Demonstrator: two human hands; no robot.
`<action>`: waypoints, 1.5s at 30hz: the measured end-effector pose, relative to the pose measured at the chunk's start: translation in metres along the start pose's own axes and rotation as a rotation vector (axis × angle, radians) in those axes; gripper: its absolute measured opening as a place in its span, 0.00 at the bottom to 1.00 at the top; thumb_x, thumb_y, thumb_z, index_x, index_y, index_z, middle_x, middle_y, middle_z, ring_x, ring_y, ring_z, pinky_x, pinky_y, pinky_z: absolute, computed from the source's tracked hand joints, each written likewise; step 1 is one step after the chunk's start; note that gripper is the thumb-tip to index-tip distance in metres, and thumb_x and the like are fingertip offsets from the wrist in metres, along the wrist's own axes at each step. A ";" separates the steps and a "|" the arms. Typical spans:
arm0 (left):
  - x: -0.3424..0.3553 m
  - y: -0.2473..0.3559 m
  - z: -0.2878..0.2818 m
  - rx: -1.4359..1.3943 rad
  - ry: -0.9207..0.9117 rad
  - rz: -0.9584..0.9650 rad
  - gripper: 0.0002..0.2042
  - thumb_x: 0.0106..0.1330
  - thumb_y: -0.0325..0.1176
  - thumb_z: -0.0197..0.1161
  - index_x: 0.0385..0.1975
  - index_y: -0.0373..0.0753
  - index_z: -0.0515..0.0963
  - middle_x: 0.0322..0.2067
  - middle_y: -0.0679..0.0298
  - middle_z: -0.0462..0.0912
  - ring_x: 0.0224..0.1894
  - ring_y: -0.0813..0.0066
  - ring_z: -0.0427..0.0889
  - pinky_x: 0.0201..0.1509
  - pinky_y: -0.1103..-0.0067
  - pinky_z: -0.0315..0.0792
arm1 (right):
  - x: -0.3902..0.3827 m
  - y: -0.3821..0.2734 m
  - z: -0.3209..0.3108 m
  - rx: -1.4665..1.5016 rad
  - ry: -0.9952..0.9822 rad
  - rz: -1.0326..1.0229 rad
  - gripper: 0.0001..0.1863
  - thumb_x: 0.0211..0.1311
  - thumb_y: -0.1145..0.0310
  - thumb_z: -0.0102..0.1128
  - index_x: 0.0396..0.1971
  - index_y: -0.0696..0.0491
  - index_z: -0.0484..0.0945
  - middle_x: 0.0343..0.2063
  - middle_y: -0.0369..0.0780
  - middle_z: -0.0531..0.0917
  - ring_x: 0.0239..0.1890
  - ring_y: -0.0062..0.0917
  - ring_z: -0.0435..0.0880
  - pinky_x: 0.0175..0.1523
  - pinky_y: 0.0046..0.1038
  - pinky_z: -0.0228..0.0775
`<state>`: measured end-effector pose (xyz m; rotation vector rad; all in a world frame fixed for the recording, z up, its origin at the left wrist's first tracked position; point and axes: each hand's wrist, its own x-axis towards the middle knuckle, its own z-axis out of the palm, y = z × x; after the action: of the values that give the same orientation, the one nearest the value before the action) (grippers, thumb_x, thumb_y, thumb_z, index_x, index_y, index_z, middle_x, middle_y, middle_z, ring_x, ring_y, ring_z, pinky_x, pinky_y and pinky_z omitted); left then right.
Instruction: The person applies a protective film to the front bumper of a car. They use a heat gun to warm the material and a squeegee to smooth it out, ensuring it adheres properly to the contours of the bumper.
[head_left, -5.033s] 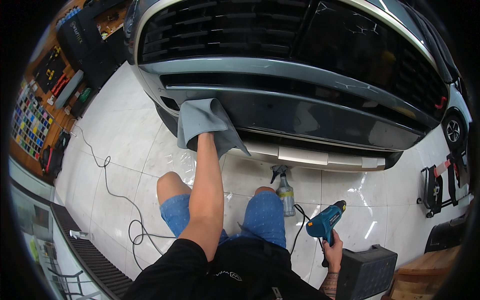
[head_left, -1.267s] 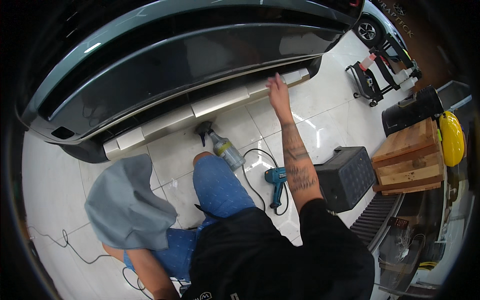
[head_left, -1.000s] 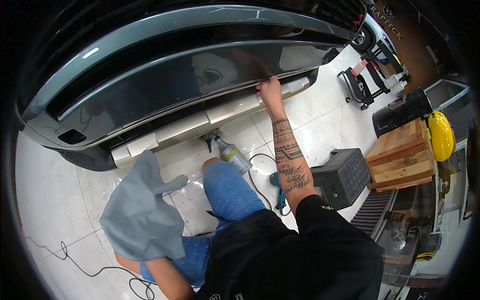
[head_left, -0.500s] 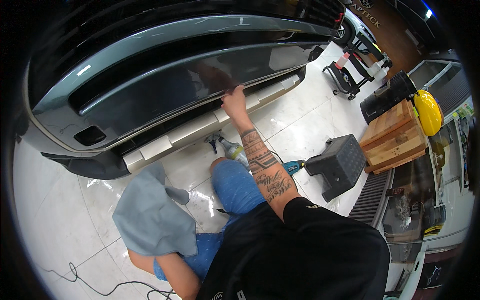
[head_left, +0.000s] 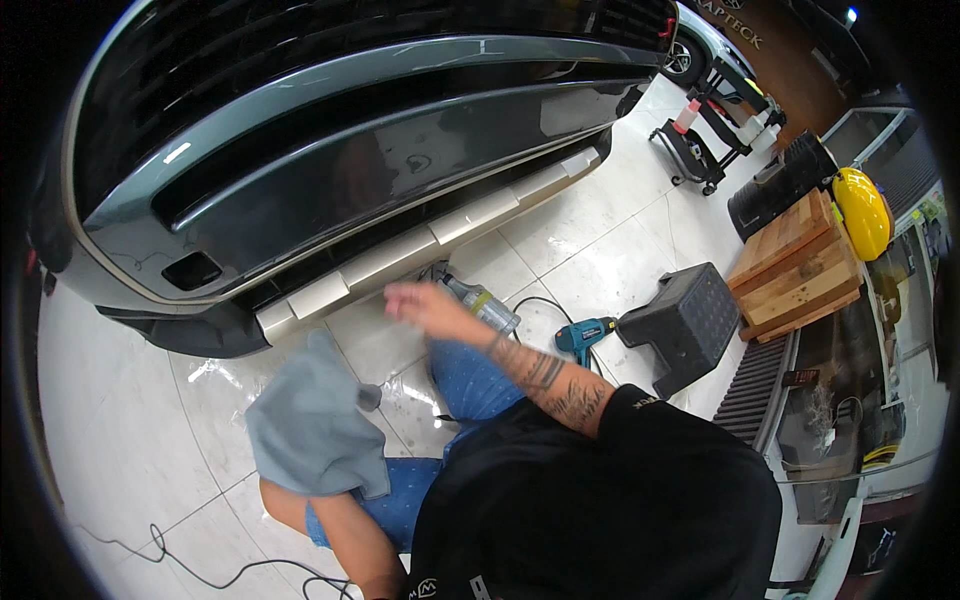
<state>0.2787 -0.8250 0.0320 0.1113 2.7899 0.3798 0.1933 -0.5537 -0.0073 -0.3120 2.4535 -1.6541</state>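
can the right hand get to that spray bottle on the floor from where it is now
Probably yes. The right hand hangs open in the air just left of the spray bottle, holding nothing, and nothing lies between them; the bent knee sits below, out of the way.

Kneeling at a car bumper (head_left: 400, 160)
Left hand (head_left: 335, 455) holds a grey cloth (head_left: 310, 420); right hand (head_left: 420, 303), blurred, hovers near a spray bottle (head_left: 482, 303) on the floor (head_left: 130, 440).
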 end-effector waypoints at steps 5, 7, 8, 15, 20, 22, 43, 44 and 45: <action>-0.011 0.055 -0.001 0.017 -0.072 0.044 0.19 0.68 0.37 0.53 0.55 0.35 0.68 0.54 0.60 0.73 0.53 0.66 0.75 0.61 0.74 0.67 | -0.066 0.021 0.051 0.870 -0.138 0.292 0.23 0.67 0.62 0.50 0.57 0.60 0.68 0.52 0.43 0.77 0.50 0.29 0.78 0.55 0.26 0.70; -0.013 0.075 0.000 0.028 -0.094 0.042 0.19 0.68 0.37 0.53 0.56 0.36 0.68 0.54 0.60 0.73 0.53 0.66 0.75 0.61 0.74 0.67 | -0.078 0.017 0.047 1.171 -0.200 0.463 0.22 0.67 0.64 0.50 0.58 0.58 0.67 0.52 0.42 0.77 0.50 0.29 0.78 0.55 0.27 0.70; -0.014 0.082 0.000 0.036 -0.104 0.034 0.19 0.68 0.37 0.53 0.56 0.36 0.68 0.54 0.60 0.73 0.53 0.66 0.74 0.61 0.74 0.67 | -0.080 0.015 0.043 1.250 -0.265 0.489 0.21 0.67 0.65 0.50 0.58 0.58 0.68 0.51 0.42 0.77 0.49 0.28 0.78 0.55 0.27 0.70; -0.005 0.117 -0.004 0.019 -0.185 -0.013 0.18 0.68 0.36 0.53 0.55 0.35 0.69 0.54 0.60 0.73 0.52 0.66 0.75 0.61 0.74 0.67 | -0.044 0.085 0.026 0.785 -0.404 -0.144 0.16 0.63 0.71 0.55 0.50 0.59 0.72 0.47 0.41 0.78 0.44 0.22 0.78 0.48 0.22 0.72; -0.045 0.018 0.005 -0.364 -0.233 -0.121 0.15 0.67 0.36 0.55 0.47 0.32 0.75 0.46 0.58 0.79 0.48 0.67 0.77 0.57 0.75 0.69 | -0.053 0.080 0.031 1.229 -0.537 0.451 0.16 0.63 0.71 0.55 0.49 0.60 0.73 0.45 0.41 0.79 0.42 0.23 0.79 0.47 0.23 0.73; -0.100 -0.025 0.000 -0.685 -0.186 -0.209 0.14 0.66 0.35 0.55 0.44 0.31 0.77 0.43 0.58 0.81 0.46 0.67 0.78 0.55 0.75 0.69 | -0.071 0.090 0.017 1.240 -0.504 0.526 0.15 0.63 0.71 0.55 0.48 0.60 0.73 0.44 0.41 0.79 0.42 0.23 0.80 0.47 0.23 0.73; -0.269 -0.009 0.242 -0.986 -0.128 -0.873 0.15 0.62 0.34 0.52 0.43 0.33 0.78 0.39 0.60 0.81 0.41 0.74 0.76 0.44 0.77 0.70 | -0.128 0.111 0.015 1.393 -0.528 0.942 0.13 0.61 0.74 0.53 0.42 0.67 0.76 0.34 0.43 0.83 0.32 0.26 0.85 0.37 0.29 0.79; -0.268 -0.015 0.239 -0.960 -0.153 -0.858 0.15 0.61 0.34 0.53 0.43 0.33 0.78 0.39 0.60 0.81 0.41 0.74 0.77 0.44 0.77 0.70 | -0.125 0.105 0.011 1.391 -0.552 0.897 0.13 0.60 0.75 0.53 0.42 0.66 0.77 0.34 0.43 0.83 0.31 0.26 0.85 0.35 0.29 0.79; -0.268 -0.025 0.238 -0.928 -0.178 -0.840 0.15 0.61 0.33 0.53 0.43 0.33 0.78 0.39 0.60 0.81 0.41 0.74 0.77 0.44 0.77 0.70 | -0.130 0.098 0.010 1.334 -0.530 0.872 0.12 0.60 0.74 0.54 0.40 0.65 0.78 0.33 0.42 0.83 0.31 0.25 0.84 0.34 0.27 0.79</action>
<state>0.6090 -0.8215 -0.1105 -1.1020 1.9633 1.2453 0.3136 -0.4929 -0.0999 0.3996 0.5794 -1.9122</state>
